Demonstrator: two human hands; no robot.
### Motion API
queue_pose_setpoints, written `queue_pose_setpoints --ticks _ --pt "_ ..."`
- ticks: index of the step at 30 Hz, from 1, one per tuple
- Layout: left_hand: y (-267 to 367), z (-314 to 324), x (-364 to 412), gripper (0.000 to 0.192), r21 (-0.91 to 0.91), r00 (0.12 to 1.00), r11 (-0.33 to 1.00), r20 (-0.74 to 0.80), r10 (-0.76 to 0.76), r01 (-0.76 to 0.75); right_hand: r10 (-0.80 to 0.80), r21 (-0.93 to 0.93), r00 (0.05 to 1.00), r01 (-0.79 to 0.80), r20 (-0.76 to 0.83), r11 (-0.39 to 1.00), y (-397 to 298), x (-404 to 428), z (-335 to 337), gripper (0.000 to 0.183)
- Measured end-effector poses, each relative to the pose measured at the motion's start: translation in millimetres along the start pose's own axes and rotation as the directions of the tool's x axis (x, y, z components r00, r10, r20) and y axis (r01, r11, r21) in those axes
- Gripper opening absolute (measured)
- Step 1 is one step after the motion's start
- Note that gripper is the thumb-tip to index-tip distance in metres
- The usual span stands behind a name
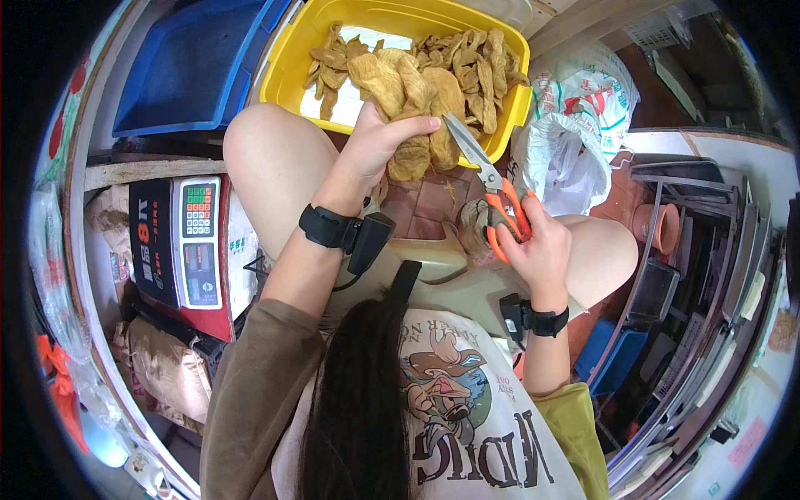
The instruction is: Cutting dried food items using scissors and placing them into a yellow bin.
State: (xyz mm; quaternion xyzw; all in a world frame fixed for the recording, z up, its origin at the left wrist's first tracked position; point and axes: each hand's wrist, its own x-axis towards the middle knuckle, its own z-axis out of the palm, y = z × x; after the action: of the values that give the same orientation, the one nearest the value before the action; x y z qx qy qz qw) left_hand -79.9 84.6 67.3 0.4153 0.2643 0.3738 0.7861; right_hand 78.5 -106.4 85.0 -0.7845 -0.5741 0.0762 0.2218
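My left hand (pixel 375 140) grips a bunch of large, wrinkled yellow-brown dried pieces (pixel 400 81), with the thumb pressed across them. The bunch hangs over the near rim of a yellow plastic tub (pixel 282 81). In my right hand (pixel 542 250) is a pair of orange-handled scissors (pixel 492 180). Their steel blades point up and left, the tips close beside my left thumb and a hanging dried piece; whether they touch it I cannot tell. Inside the tub, smaller dried strips (pixel 469 59) lie along the right and left on a white lining (pixel 312 103).
White plastic sacks (pixel 572 150) stand right of the tub. A blue plastic bin (pixel 187 75) is at upper left, above a shelf holding a digital scale (pixel 201 244). A metal rack with trays (pixel 653 290) runs along the right. A low beige stool (pixel 437 259) shows between my knees.
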Motion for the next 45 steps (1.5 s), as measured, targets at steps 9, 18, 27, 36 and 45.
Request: queue_pose_setpoints --ticks 9,18,27,36,45 --pt "-0.6 1.3 0.5 0.044 0.018 1.0 1.0 -0.007 0.016 -0.015 -0.015 -0.017 1.0 0.015 -0.025 1.0 3.5 -3.8 6.3 0.03" --pt "-1.5 2.7 0.3 0.043 0.034 1.0 0.999 -0.006 0.016 -0.016 0.049 0.018 0.997 -0.05 0.051 0.999 -2.7 -2.0 3.9 0.039" --pt "-2.5 1.7 -0.8 0.043 0.094 0.999 0.995 -0.036 0.033 -0.03 0.04 0.044 0.994 -0.045 0.099 0.998 -2.6 -3.5 5.9 0.034" --pt "-2.6 2.1 -0.8 0.043 0.09 0.999 0.995 -0.038 0.035 -0.031 0.016 0.024 0.999 -0.017 0.046 1.0 -5.5 -3.9 8.8 0.031" --pt "-11.3 -3.1 1.9 0.045 0.331 0.985 0.932 -0.035 0.168 -0.147 0.048 -0.057 0.998 -0.045 0.046 0.997 -13.4 -9.1 18.2 0.032"
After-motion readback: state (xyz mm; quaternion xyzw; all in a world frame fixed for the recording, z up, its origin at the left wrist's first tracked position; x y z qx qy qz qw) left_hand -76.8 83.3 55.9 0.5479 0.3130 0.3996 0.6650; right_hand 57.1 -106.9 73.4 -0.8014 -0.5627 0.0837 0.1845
